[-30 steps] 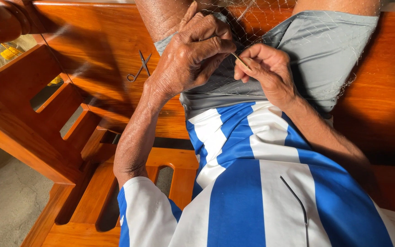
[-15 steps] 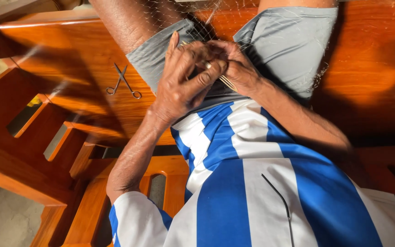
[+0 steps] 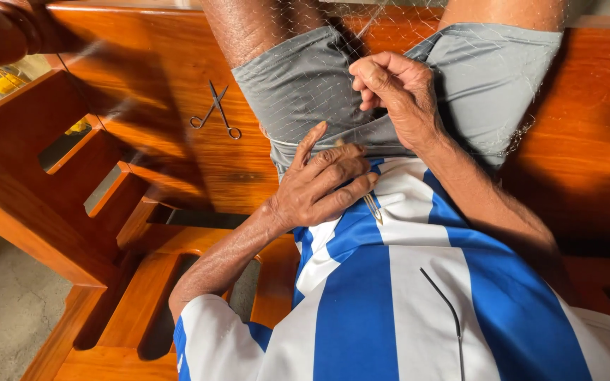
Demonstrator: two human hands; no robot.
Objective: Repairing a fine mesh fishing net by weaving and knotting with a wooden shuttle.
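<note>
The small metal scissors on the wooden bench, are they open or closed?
Open. The small metal scissors lie flat on the wooden bench, blades spread apart in an X shape, away from both hands.

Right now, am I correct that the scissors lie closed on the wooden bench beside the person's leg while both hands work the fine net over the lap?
Not quite: the scissors lie open, blades spread in an X, as the head view shows. The rest holds: they rest on the wooden bench beside the leg, while the left hand and right hand work the fine net over the lap.

Polished wooden bench w/ small scissors lying open on seat, beside person's leg.
</note>
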